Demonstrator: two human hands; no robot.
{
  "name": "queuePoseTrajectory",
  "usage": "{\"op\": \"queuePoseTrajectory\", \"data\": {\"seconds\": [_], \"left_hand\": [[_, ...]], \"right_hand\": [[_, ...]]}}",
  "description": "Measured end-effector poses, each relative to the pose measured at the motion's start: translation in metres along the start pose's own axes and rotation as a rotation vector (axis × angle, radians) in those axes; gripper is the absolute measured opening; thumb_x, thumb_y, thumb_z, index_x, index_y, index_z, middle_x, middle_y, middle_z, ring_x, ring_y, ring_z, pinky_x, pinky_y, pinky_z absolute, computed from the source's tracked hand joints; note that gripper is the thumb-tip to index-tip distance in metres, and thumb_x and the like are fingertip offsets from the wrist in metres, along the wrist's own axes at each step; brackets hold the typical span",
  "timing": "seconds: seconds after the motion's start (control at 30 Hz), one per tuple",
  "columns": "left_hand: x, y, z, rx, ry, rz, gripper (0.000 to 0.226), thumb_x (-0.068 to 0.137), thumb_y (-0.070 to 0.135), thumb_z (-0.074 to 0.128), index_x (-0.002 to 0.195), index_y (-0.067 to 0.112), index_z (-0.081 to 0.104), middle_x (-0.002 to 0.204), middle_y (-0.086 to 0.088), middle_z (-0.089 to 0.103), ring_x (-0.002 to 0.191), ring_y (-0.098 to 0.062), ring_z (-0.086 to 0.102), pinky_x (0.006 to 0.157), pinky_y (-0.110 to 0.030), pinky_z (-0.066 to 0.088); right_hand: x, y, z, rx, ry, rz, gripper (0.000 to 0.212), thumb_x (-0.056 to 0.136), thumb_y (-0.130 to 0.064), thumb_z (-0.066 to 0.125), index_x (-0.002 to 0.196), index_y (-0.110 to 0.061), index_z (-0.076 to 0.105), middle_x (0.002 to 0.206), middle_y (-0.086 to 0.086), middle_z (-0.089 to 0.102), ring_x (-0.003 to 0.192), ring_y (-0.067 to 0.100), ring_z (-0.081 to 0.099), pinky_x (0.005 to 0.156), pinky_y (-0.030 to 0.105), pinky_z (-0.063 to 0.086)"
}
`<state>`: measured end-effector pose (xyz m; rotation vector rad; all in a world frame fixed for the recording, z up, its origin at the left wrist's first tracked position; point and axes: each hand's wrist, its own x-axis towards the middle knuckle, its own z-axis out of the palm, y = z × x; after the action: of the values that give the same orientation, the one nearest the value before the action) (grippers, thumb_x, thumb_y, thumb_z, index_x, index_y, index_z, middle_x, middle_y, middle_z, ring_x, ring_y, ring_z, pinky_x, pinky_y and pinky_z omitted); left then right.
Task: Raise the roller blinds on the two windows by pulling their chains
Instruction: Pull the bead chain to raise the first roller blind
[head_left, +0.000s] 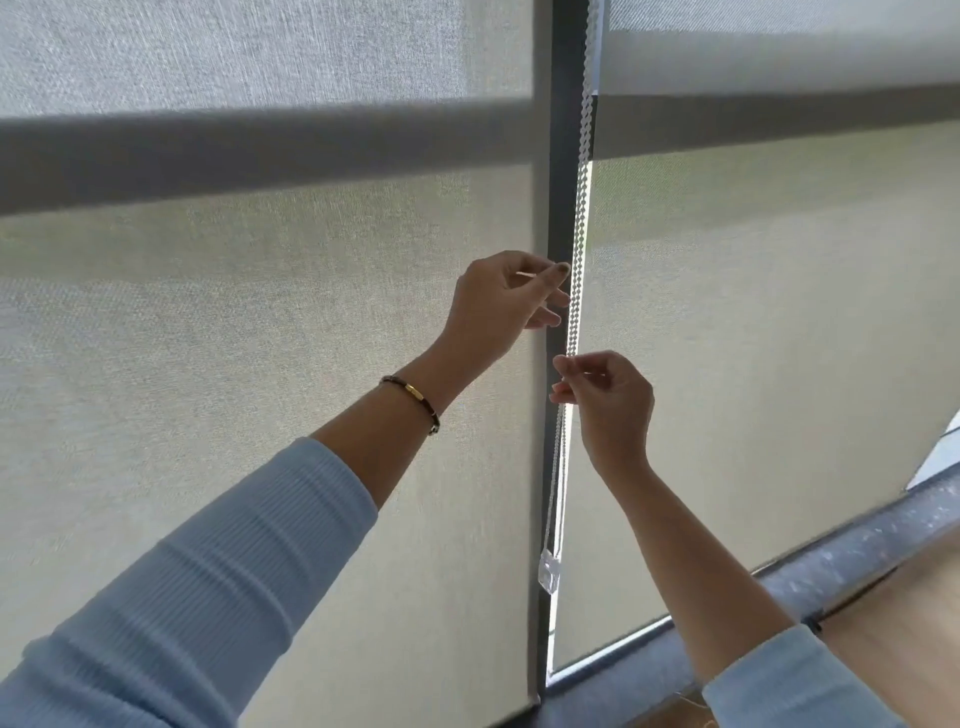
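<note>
I'm looking at two pale roller blinds side by side; the left blind (234, 322) fills most of my view and hangs right down past the bottom of the frame; the right blind (753, 322) hangs a touch shorter, its bottom edge just above the grey sill (831, 566), with a bright strip of glass showing beneath it; between the two runs a dark upright frame post (558, 197); along that post, in the gap at the right blind's edge, hangs the white bead chain (581, 218), a double strand coming down from the top of the view to a clear plastic weight (548, 571) at its lowest point, well below both hands; the left hand (498, 306) is the upper one, a blue sleeve (208, 571) pushed back and a bracelet (413, 397) on the wrist; its thumb and forefinger are pinched narrow right at the chain's left side, though I cannot tell if the beads are actually caught between them; the right hand (610, 400) sits lower and just to the right of the post; its fingertips are closed tight on the chain, which runs straight up out of the pinch and drops away below it.
</note>
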<state>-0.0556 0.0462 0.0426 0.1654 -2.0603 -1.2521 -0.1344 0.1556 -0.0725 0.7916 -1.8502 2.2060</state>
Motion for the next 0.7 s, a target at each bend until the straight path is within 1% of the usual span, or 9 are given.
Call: {"op": "queuePoseTrajectory", "data": {"seconds": [0.13,0.27,0.33,0.4,0.47,0.53,0.57,0.63,0.7], "left_hand": [[-0.008,0.008,0.012,-0.06,0.002,0.027,0.017,0.096,0.025,0.069,0.097,0.011,0.062,0.088,-0.014,0.079,0.074,-0.027,0.079,0.074,-0.044,0.065],[-0.011,0.018,0.022,-0.125,0.005,0.03,0.023,0.099,0.022,0.064,0.106,0.0,0.058,0.087,-0.016,0.078,0.07,-0.033,0.077,0.073,-0.048,0.065],[-0.009,0.026,0.025,-0.151,0.018,0.027,0.027,0.103,0.023,0.057,0.107,-0.004,0.059,0.081,-0.018,0.075,0.064,-0.034,0.073,0.069,-0.048,0.065],[-0.003,0.036,0.026,-0.193,0.069,0.039,0.032,0.106,0.023,0.05,0.103,-0.007,0.061,0.074,-0.021,0.068,0.058,-0.03,0.067,0.063,-0.044,0.063],[0.003,0.049,0.023,-0.232,0.124,0.078,0.033,0.108,0.022,0.047,0.095,-0.004,0.063,0.067,-0.016,0.06,0.052,-0.021,0.057,0.056,-0.037,0.058],[0.008,0.067,0.019,-0.267,0.175,0.106,0.035,0.108,0.024,0.045,0.084,0.004,0.06,0.061,-0.007,0.049,0.048,-0.015,0.044,0.047,-0.027,0.045],[0.01,0.076,0.017,-0.288,0.203,0.106,0.038,0.109,0.026,0.044,0.078,0.009,0.058,0.059,-0.003,0.044,0.046,-0.013,0.038,0.044,-0.025,0.037],[0.009,0.087,0.013,-0.308,0.273,0.109,0.047,0.109,0.033,0.042,0.064,0.017,0.048,0.055,0.0,0.037,0.042,-0.011,0.031,0.039,-0.024,0.028],[0.001,0.089,0.006,-0.329,0.332,0.124,0.053,0.108,0.037,0.042,0.058,0.021,0.04,0.05,0.002,0.034,0.037,-0.011,0.028,0.036,-0.022,0.024]], "right_hand": [[-0.01,-0.004,-0.014,-0.015,-0.034,-0.003,0.016,0.083,-0.018,0.081,0.081,-0.011,0.067,0.061,0.003,0.072,0.056,0.022,0.074,0.061,0.037,0.063],[-0.019,0.001,-0.02,-0.268,-0.164,-0.147,0.01,0.09,-0.017,0.073,0.082,-0.01,0.072,0.06,-0.001,0.07,0.052,0.011,0.067,0.06,0.027,0.06],[-0.023,0.007,-0.02,-0.327,-0.235,-0.199,0.012,0.092,-0.012,0.069,0.082,-0.01,0.074,0.059,-0.005,0.067,0.052,0.009,0.065,0.06,0.023,0.057],[-0.027,0.013,-0.019,-0.341,-0.289,-0.22,0.013,0.092,-0.006,0.066,0.082,-0.01,0.074,0.06,-0.013,0.063,0.053,0.004,0.064,0.057,0.014,0.053],[-0.031,0.017,-0.016,-0.369,-0.333,-0.251,0.013,0.091,-0.004,0.067,0.083,-0.009,0.074,0.065,-0.018,0.062,0.056,-0.005,0.062,0.061,0.004,0.047],[-0.031,0.016,-0.01,-0.386,-0.38,-0.316,0.01,0.09,-0.002,0.068,0.083,-0.006,0.075,0.072,-0.01,0.069,0.063,-0.013,0.059,0.069,0.0,0.046],[-0.031,0.014,-0.007,-0.385,-0.416,-0.344,0.009,0.09,-0.002,0.068,0.085,-0.004,0.075,0.076,-0.003,0.073,0.069,-0.013,0.059,0.072,-0.001,0.046],[-0.031,0.007,-0.001,-0.398,-0.486,-0.39,0.009,0.091,-0.001,0.067,0.086,-0.002,0.075,0.082,0.005,0.076,0.073,-0.002,0.063,0.076,0.0,0.047],[-0.035,0.002,0.007,-0.435,-0.547,-0.41,0.011,0.092,-0.002,0.066,0.084,-0.003,0.074,0.082,0.007,0.076,0.075,0.006,0.065,0.076,0.01,0.053]]}}
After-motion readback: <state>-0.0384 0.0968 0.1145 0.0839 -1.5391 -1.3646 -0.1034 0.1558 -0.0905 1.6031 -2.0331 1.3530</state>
